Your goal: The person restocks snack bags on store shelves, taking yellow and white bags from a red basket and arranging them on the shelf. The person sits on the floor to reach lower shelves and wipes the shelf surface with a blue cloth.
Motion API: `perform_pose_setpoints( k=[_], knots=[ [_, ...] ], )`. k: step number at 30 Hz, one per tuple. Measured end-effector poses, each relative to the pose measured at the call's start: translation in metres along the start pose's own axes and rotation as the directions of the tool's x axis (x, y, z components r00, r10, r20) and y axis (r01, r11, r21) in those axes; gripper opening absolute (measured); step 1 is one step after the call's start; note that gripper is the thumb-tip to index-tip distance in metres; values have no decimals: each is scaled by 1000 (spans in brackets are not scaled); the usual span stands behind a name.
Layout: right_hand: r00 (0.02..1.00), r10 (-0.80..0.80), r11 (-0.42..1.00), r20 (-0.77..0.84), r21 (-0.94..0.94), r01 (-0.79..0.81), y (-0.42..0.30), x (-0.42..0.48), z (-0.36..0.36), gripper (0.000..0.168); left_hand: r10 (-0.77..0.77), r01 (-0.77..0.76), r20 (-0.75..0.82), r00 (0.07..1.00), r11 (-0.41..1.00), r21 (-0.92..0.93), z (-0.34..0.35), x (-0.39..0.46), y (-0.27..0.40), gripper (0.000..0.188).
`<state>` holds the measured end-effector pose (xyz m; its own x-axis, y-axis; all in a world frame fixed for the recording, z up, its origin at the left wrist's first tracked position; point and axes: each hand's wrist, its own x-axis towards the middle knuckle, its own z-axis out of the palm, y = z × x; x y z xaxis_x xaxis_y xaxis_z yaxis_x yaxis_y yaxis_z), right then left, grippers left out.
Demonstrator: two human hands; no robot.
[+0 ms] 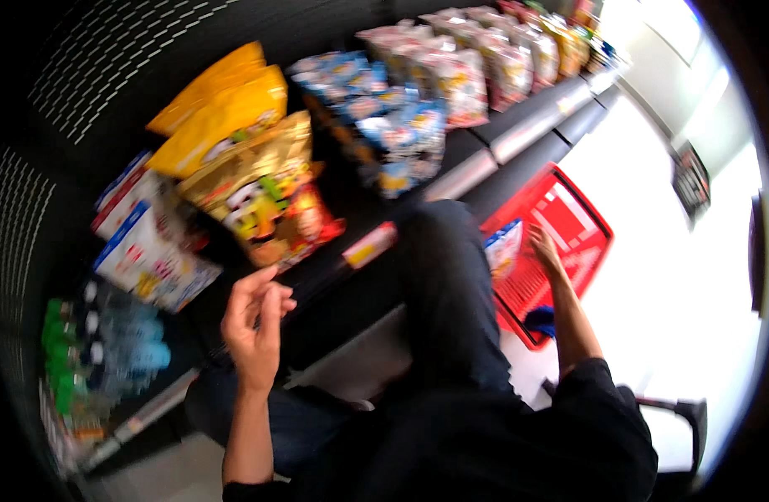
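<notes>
My left hand (254, 323) is raised in front of the lower shelf, with loosely curled fingers and nothing visible in them. Just beyond its fingertips stands a gold snack bag (252, 207) with colourful printing. White pouches with blue tops (149, 267) lean to the left of that bag. Over on the right, my right hand (544, 248) reaches into a red plastic shopping basket (588, 276). It appears to hold nothing, its fingers close to a white-and-blue packet (505, 248) inside the basket; blur hides finer detail.
Yellow bags (224, 116) stand behind the gold one. Blue packets (403, 135) and pink-and-white bags (463, 81) line the dark shelf (516, 122) to the right. Bottles (139, 348) stand at lower left. My bent knee (447, 263) sits between shelf and basket. A dark crate-like object (693, 182) lies farther right.
</notes>
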<state>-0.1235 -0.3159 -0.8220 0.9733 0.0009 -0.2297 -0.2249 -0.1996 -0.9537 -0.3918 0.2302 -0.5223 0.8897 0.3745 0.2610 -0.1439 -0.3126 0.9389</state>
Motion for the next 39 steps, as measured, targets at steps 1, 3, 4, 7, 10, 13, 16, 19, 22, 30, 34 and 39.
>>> perform_pose_setpoints(
  k=[1,3,4,7,10,13,16,19,22,30,34,39],
  knots=[
    [999,49,999,1,12,-49,6,4,-1,53,-5,6,-50,999,1000,18,-7,2,3,26],
    [997,-43,998,-64,44,46,13,10,-18,54,88,-84,-140,986,996,40,-26,11,5,26],
    [991,-96,992,-88,70,102,3,11,-1,49,126,-108,-219,968,990,94,-37,11,6,25],
    [957,-247,948,-152,164,271,-82,-8,67,33,262,-171,-445,856,957,234,-87,10,2,26],
    [854,-501,846,-139,126,517,-216,-71,127,32,371,-169,-577,728,912,373,-130,18,-14,30],
    [717,-697,711,5,135,690,-324,-149,202,32,391,-140,-640,662,903,407,-157,30,-31,39],
    [555,-750,660,360,368,655,-366,-204,280,34,322,-69,-688,650,927,369,-181,39,-53,49],
    [347,-686,700,640,450,555,-382,-243,369,43,297,-105,-705,644,947,303,-202,49,-77,53],
    [325,-623,749,712,422,510,-379,-252,442,55,294,-164,-683,669,954,251,-203,55,-96,55],
    [330,-739,666,588,562,492,-379,-205,576,76,174,-166,-631,756,984,72,-202,56,-93,53],
    [325,-628,769,707,503,395,-392,-204,582,62,171,-164,-660,732,984,73,-199,48,-86,42],
    [316,-621,774,717,500,388,-387,-226,560,39,181,-97,-738,650,983,155,-189,29,-65,38]
  ],
)
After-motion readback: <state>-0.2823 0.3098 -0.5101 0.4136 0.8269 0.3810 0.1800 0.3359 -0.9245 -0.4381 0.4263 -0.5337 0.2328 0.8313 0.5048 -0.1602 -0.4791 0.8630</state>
